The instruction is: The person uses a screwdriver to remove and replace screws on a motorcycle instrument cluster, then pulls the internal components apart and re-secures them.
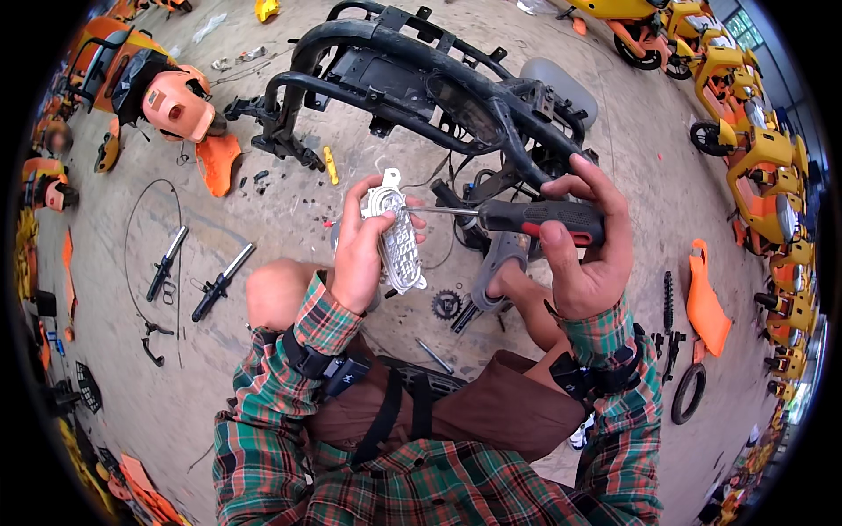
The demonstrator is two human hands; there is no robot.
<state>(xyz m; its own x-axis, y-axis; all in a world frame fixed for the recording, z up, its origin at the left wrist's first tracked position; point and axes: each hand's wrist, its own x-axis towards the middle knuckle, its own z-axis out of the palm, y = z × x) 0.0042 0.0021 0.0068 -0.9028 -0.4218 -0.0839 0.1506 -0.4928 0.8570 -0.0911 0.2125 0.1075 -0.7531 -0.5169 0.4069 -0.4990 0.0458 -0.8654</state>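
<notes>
My left hand (355, 250) grips a silvery, ribbed, elongated part (400, 250), which looks like a cast metal cover or lamp housing with a small tab at its upper end. In my right hand (592, 250) is a screwdriver (544, 219) with a black and red handle, thumb below it and fingers behind it. The shaft points left, its tip at the upper part of the silvery piece, close to my left thumb. Whether the tip sits in a screw is too small to tell. Beyond my hands lies a black scooter frame (386, 70) on the concrete floor.
Two fork tubes (224, 280) and a looped cable (132, 228) lie at left. A yellow-handled tool (330, 165) and a sprocket (446, 304) are on the floor. An orange panel (704, 302) and a black ring (689, 394) lie right. Yellow scooters (759, 167) line the right side.
</notes>
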